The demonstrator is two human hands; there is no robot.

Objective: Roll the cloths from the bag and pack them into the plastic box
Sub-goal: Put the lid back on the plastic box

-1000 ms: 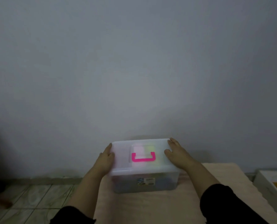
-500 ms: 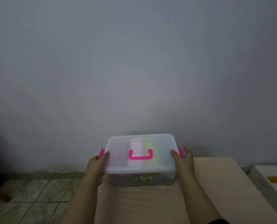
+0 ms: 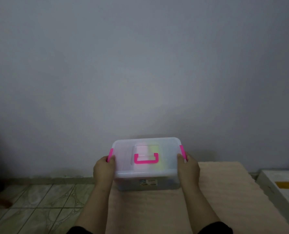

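Translucent plastic box (image 3: 147, 166) lidded at far edge of beige mat (image 3: 224, 191), rolled cloths faintly visible inside; left hand (image 3: 104, 169) and right hand (image 3: 189, 168) gripping pink side latches (image 3: 110, 154). Packing looks done; latching left.

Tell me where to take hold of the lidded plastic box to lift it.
Grip the plastic box at its two short ends, coming in from left and right, as the left hand and right hand do now. It is wide, and the pink latches sit there. The flat pink handle would also serve.
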